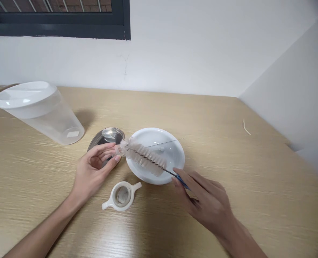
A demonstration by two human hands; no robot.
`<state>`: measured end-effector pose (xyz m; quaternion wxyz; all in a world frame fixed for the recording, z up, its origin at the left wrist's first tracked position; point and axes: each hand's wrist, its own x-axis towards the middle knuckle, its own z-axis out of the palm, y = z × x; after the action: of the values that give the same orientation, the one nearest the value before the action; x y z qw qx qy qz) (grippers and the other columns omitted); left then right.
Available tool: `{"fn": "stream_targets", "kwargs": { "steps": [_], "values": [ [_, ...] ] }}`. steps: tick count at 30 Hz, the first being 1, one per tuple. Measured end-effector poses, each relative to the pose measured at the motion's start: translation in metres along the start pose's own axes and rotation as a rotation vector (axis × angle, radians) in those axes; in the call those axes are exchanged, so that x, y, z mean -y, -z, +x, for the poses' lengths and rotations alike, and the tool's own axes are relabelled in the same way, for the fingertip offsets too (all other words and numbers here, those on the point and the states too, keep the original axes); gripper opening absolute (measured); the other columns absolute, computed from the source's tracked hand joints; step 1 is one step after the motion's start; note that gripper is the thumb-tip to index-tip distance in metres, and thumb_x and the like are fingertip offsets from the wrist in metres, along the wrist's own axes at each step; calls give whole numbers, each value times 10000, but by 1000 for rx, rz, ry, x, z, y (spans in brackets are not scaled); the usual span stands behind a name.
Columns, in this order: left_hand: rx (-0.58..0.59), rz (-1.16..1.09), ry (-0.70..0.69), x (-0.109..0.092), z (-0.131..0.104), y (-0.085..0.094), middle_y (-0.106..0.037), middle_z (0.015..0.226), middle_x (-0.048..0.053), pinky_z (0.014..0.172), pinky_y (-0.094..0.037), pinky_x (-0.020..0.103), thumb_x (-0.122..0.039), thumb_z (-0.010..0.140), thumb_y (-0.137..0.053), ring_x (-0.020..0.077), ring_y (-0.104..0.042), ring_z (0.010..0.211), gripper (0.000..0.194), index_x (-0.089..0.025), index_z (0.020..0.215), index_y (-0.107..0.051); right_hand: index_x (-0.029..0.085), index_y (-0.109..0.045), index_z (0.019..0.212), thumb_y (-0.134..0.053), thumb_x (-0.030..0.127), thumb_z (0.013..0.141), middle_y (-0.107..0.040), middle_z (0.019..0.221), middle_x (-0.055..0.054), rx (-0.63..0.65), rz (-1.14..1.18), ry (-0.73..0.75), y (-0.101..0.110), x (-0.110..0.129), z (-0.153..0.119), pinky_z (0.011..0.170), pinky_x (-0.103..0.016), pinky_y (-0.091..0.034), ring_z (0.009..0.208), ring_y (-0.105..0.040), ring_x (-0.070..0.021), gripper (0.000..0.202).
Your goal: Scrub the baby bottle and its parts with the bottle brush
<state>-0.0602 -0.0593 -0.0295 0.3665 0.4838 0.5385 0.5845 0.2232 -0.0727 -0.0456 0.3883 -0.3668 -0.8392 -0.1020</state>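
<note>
My right hand (pixel 208 200) is closed on the blue handle of a bottle brush (pixel 148 159) with pale bristles. The brush slants up to the left, over a white bowl (pixel 176 147). At its far tip, my left hand (pixel 94 168) pinches a small clear, round piece (pixel 117 151), partly hidden by fingers and bristles; its exact kind is unclear. The bristles at the tip touch this piece. A thin wire or needle (pixel 164 142) shows behind the brush, above the bowl. Below the hands sits a white strainer (pixel 121 196) with two handles.
A dark round lid or dish (pixel 94 140) with a clear piece (pixel 109 132) on it lies behind my left hand. A translucent pitcher (pixel 50 118) with a white lid stands at the left. A small pale strip (pixel 246 127) lies at the right, near the wall.
</note>
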Motion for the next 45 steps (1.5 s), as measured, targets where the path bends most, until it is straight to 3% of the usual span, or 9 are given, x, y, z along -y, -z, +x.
{"fn": "stream_targets", "kwargs": {
  "steps": [14,21,25,30,34,38,45],
  "values": [
    [-44,-7,163,-9,-1,1,-804,949,123,886,-635,429,-289,631,-905,280,-781,896,507,-142,1028,-626,108,-633,1223,-651,101,905,-694,729,-11,5,-4,39,-2,7,1,525,-239,-466,551,-623,-92,318],
    [-48,0,164,-8,1,4,-810,860,87,774,-659,370,-270,612,-911,247,-787,770,477,-166,968,-612,65,-626,1237,-685,66,877,-716,738,-26,-14,-65,103,0,8,3,540,-263,-467,552,-626,-102,365],
    [-39,-20,159,-7,0,4,-808,846,79,766,-653,331,-234,618,-909,230,-785,777,458,-169,966,-618,54,-624,1225,-715,49,852,-750,793,-51,-33,-119,126,1,11,4,601,-278,-491,617,-659,-122,384],
    [-40,-16,145,-10,-2,4,-813,914,115,806,-646,367,-244,624,-909,251,-786,821,469,-169,976,-607,47,-636,1184,-738,23,818,-769,838,-70,-94,-180,114,4,11,6,637,-278,-502,628,-664,-122,380],
    [-43,-29,136,-11,-2,5,-813,925,123,849,-639,392,-250,634,-905,266,-787,855,478,-170,988,-595,91,-659,1139,-739,42,825,-755,810,-46,-138,-180,23,5,5,6,577,-254,-469,572,-618,-93,327],
    [-44,-40,138,-13,-2,4,-815,935,125,875,-637,401,-233,632,-906,279,-786,889,473,-171,974,-585,137,-682,1113,-694,74,873,-704,782,-19,-106,35,-137,4,3,4,532,-218,-452,542,-568,-62,249],
    [-41,-20,164,-17,-1,1,-819,918,104,842,-645,343,-202,637,-902,251,-792,863,473,-182,962,-559,152,-675,1104,-639,72,896,-631,740,0,-26,244,-204,3,8,4,465,-219,-408,497,-463,-59,226]
  ]
}}
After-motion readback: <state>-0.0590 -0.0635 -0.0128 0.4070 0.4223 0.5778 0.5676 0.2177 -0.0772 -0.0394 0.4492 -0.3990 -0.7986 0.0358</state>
